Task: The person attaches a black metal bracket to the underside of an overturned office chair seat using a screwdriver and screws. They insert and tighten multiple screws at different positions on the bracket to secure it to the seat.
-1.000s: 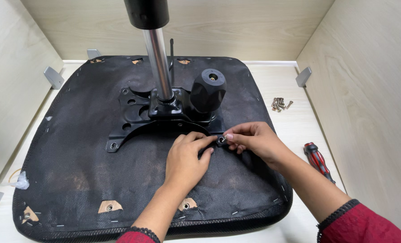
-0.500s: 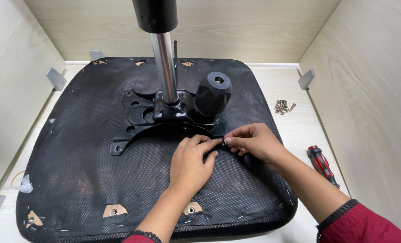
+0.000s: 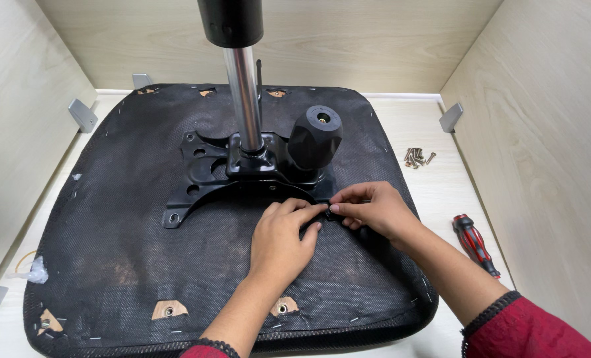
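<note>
An upturned chair seat (image 3: 130,252) covered in black mesh fabric lies flat in front of me. A black metal mounting plate (image 3: 206,176) with a chrome gas column (image 3: 244,99) and a black round knob (image 3: 315,136) is fixed at its middle. My left hand (image 3: 283,240) rests on the fabric at the plate's near right corner, fingers bent down. My right hand (image 3: 374,209) meets it there, thumb and fingers pinched on a small dark part that my fingers mostly hide.
Pale wooden walls (image 3: 540,132) close in the left, back and right sides. Several loose screws (image 3: 417,157) lie right of the seat. A red and black screwdriver (image 3: 474,244) lies near the right wall. Grey metal brackets (image 3: 82,114) sit at the corners.
Both hands stay together at the plate's near right corner with small finger movements. The camera has shifted slightly, so the seat sits a little higher in view.
</note>
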